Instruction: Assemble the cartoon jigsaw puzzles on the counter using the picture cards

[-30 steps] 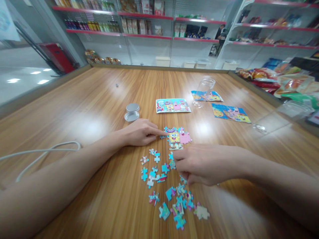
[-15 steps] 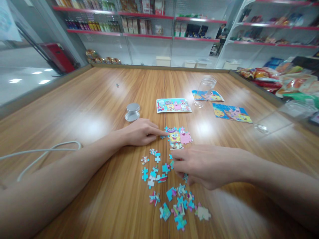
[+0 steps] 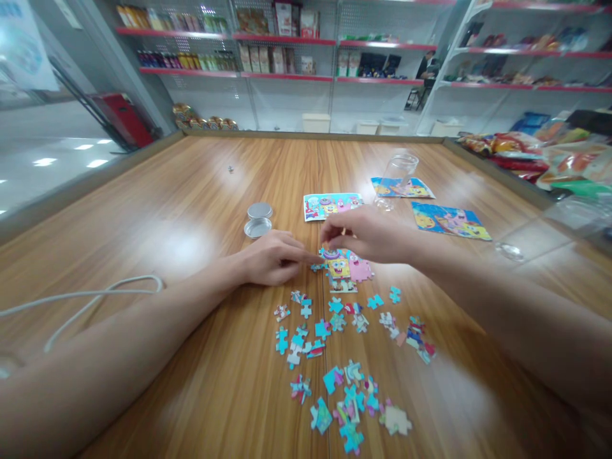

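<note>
A partly joined jigsaw puzzle (image 3: 340, 271) lies mid-table, with a yellow square character and a pink one on it. My left hand (image 3: 277, 258) rests at its left side, index finger stretched onto the puzzle's edge, the other fingers curled and holding nothing. Over the puzzle's top edge is my right hand (image 3: 361, 234), fingertips pinched and pointing down; whatever is between them is hidden. Loose puzzle pieces (image 3: 322, 329) are scattered below the joined part, with more puzzle pieces (image 3: 351, 405) nearer me. Behind my right hand lies a picture card (image 3: 318, 207), partly covered.
Two round metal lids (image 3: 258, 227) sit beyond my left hand. A clear jar (image 3: 399, 172) lies by a blue picture sheet (image 3: 421, 189), with another blue sheet (image 3: 452, 221) nearer. White cable (image 3: 119, 287) loops at left. Bagged goods (image 3: 511, 150) stand beyond the right edge.
My right hand has moved up and away from the loose pieces to the puzzle's top edge, uncovering several pieces at right. My left hand stays at the puzzle's left side. The view has shifted slightly.
</note>
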Action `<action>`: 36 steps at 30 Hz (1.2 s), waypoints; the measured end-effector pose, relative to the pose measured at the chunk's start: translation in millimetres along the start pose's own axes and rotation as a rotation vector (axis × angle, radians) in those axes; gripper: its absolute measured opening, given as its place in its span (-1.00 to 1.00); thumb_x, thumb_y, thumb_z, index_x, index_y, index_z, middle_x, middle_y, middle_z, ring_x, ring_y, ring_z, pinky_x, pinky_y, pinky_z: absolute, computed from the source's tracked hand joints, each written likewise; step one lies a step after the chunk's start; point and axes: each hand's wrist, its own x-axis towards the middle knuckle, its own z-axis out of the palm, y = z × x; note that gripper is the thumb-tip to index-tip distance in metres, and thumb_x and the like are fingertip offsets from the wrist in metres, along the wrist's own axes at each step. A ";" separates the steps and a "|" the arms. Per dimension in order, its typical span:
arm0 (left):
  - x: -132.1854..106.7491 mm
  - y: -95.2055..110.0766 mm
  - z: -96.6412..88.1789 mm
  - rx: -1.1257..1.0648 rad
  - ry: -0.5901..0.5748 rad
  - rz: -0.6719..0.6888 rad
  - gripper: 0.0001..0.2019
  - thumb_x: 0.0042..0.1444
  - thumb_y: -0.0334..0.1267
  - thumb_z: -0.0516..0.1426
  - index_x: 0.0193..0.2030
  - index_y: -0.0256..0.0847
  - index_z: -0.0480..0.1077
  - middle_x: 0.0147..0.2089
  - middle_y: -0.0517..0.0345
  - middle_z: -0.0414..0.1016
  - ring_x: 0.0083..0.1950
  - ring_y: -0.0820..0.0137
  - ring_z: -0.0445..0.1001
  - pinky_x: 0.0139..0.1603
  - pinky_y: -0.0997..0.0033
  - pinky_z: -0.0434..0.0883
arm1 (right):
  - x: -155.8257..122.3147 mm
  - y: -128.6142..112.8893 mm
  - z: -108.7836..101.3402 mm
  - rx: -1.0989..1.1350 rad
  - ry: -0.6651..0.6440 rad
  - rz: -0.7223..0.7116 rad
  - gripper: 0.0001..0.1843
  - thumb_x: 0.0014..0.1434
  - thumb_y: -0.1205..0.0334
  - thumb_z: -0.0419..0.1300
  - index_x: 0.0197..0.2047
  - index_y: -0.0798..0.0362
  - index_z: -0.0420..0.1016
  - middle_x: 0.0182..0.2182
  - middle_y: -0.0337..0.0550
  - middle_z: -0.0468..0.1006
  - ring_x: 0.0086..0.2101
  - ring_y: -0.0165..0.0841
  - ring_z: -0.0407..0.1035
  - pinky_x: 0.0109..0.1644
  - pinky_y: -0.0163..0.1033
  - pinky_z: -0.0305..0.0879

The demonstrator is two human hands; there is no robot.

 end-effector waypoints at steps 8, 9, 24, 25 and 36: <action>-0.4 -0.5 1.1 -0.073 -0.096 0.035 -0.52 0.08 -0.49 0.03 0.08 -0.14 0.56 -0.40 0.16 0.61 -0.47 0.42 0.46 -0.32 0.34 0.39 | 20.0 31.0 30.4 0.006 0.120 -0.161 -0.83 0.25 0.44 0.17 -0.25 0.14 0.61 -0.28 -0.09 0.64 -0.23 -0.37 0.48 -0.10 -0.24 0.34; -0.6 -1.0 1.5 -0.078 -0.092 0.031 -0.53 0.07 -0.49 0.03 0.07 -0.14 0.56 -0.40 0.16 0.61 -0.47 0.42 0.47 -0.31 0.34 0.39 | 18.5 31.8 34.1 0.028 0.112 -0.170 -0.82 0.25 0.45 0.16 -0.20 0.14 0.62 -0.26 -0.08 0.65 -0.21 -0.37 0.49 -0.08 -0.24 0.35; 2.6 1.7 -1.8 -0.113 -0.096 0.006 -0.55 0.05 -0.49 0.05 0.03 -0.17 0.59 -0.39 0.15 0.63 -0.44 0.41 0.50 -0.27 0.34 0.40 | 21.3 29.1 52.5 0.096 0.187 -0.024 -0.90 0.16 0.38 0.32 -0.34 0.06 0.69 -0.41 -0.16 0.64 -0.27 -0.33 0.43 -0.09 -0.18 0.30; 3.1 2.0 -2.1 -0.112 -0.095 0.004 -0.56 0.06 -0.49 0.06 0.03 -0.17 0.59 -0.40 0.16 0.62 -0.45 0.42 0.49 -0.28 0.34 0.40 | 20.5 29.3 53.5 0.072 0.200 -0.018 -0.92 0.15 0.38 0.33 -0.35 0.06 0.68 -0.42 -0.16 0.63 -0.24 -0.31 0.41 -0.07 -0.17 0.29; -1.5 -0.3 0.1 -0.112 0.066 -0.070 -0.59 0.10 -0.46 0.05 0.02 -0.22 0.60 -0.53 0.17 0.53 -0.55 0.46 0.37 -0.42 0.41 0.34 | 16.0 41.3 56.8 0.017 0.340 0.030 -0.80 0.21 0.28 0.26 -0.10 0.12 0.60 -0.23 -0.07 0.56 -0.16 -0.26 0.39 0.02 -0.11 0.24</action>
